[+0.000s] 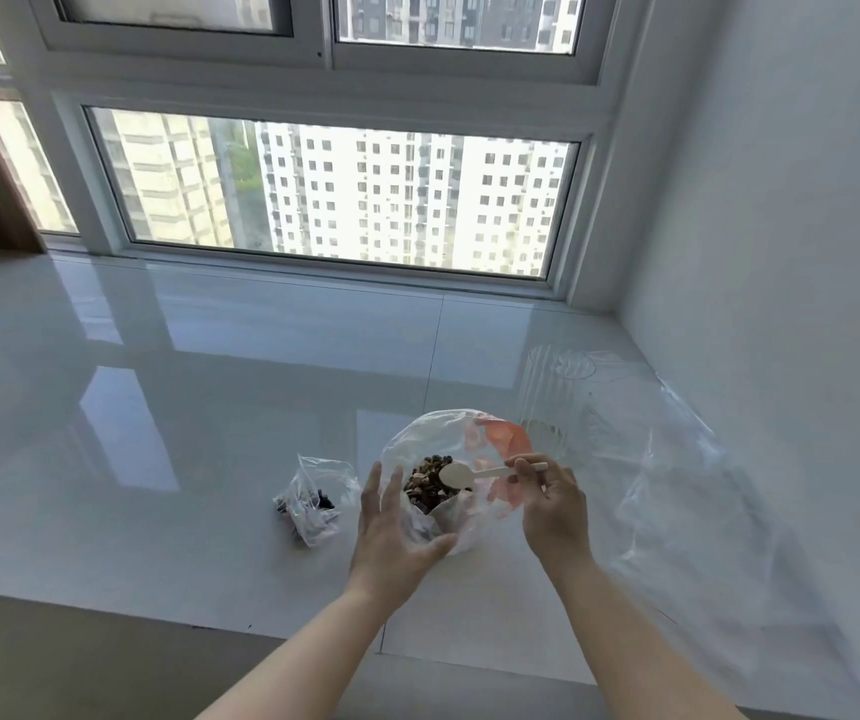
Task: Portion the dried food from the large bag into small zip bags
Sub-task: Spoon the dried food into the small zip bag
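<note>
Large bag (451, 449), clear w/ red print, sits open-mouthed on the glossy white sill (210, 381), dried food (428, 485) visible inside. Left hand (391, 527): fingers straight, spread against the bag's near-left wall, thumb under its lower edge. Right hand (552, 506) pinches the handle of a pale spoon (461, 474); bowl end sits over the food, approx. at the bag mouth. Small zip bag (313, 498), w/ some dark pieces inside, lies just left of the left hand. Clear ribbed container (555, 402) stands behind-right of the large bag; loose clear plastic sheets (677, 485) lie further right, near the wall (781, 252). Window (334, 194) behind.
</note>
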